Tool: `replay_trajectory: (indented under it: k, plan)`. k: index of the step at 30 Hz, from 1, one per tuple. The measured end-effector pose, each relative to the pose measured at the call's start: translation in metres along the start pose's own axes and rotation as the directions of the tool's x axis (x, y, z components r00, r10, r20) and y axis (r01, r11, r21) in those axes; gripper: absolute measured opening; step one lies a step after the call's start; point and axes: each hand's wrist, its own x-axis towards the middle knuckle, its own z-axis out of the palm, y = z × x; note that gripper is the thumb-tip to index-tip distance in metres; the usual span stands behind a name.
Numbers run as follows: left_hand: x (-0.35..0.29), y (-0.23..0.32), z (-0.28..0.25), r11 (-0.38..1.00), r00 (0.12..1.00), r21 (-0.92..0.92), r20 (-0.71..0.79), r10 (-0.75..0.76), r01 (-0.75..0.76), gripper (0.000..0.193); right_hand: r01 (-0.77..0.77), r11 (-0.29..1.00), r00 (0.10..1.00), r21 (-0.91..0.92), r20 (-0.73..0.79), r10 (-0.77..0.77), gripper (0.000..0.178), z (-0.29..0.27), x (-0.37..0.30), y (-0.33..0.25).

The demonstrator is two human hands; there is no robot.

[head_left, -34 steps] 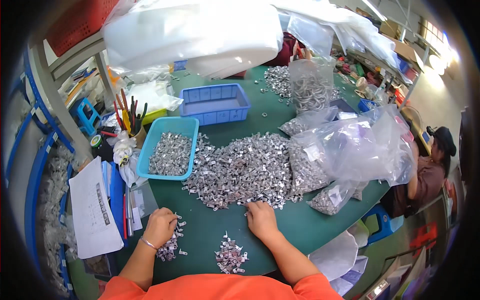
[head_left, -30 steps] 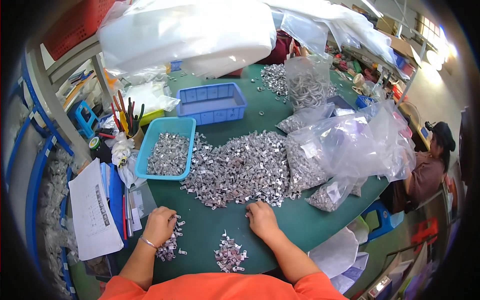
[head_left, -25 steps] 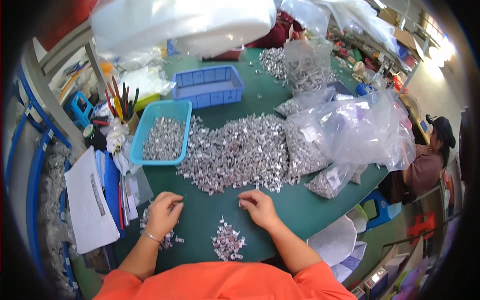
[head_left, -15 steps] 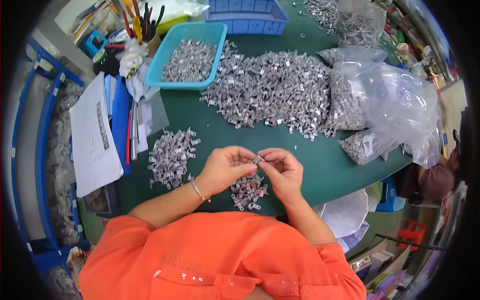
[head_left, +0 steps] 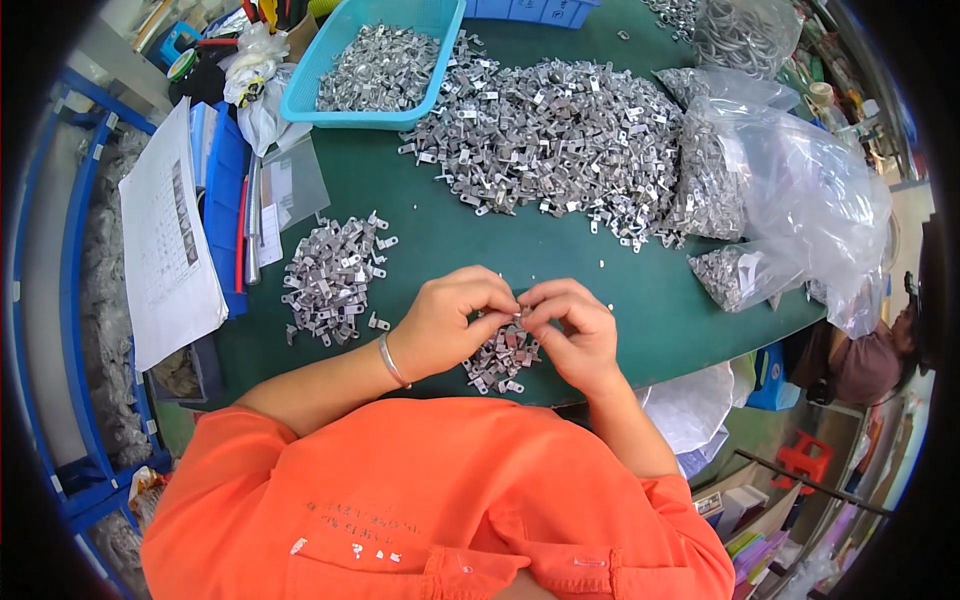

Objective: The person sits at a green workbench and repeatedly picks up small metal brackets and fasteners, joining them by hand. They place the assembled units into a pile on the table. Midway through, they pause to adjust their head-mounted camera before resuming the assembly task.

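Observation:
My left hand (head_left: pixel 458 318) and my right hand (head_left: pixel 578 328) meet at their fingertips near the table's front edge. Thumb and forefinger of each are pinched on one small metal bracket (head_left: pixel 521 312), mostly covered by the fingers. Right below them lies a small pile of brackets (head_left: pixel 500 362), some with reddish-brown parts. A second pile of silvery brackets (head_left: pixel 335 275) sits left of my left wrist. Farther back spreads a large heap of similar metal brackets (head_left: pixel 560 130).
A turquoise basket (head_left: pixel 296 112) of brackets stands back left, a blue tray (head_left: pixel 540 12) behind the heap. Plastic bags of metal parts (head_left: pixel 715 180) line the right side. Papers (head_left: pixel 165 240) and a blue file holder (head_left: pixel 222 220) lie left. Another person (head_left: pixel 868 365) is at far right.
The whole scene has shifted upward in the view. Both hands still pinch the bracket, which now shows less between the fingertips.

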Motion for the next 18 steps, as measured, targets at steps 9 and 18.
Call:
replay_trajectory:
  k: [9,18]
  plan:
    - [-0.013,-0.013,0.003,0.947,0.977,0.242,0.052,0.206,-0.213,0.010,0.009,0.757,0.979,-0.654,-0.148,-0.139,0.011,-0.026,0.051,0.026]
    - [-0.013,-0.013,0.000,0.961,0.988,0.229,0.037,0.148,-0.153,0.009,0.011,0.658,0.937,-0.753,-0.222,-0.270,0.012,-0.032,0.069,0.052]
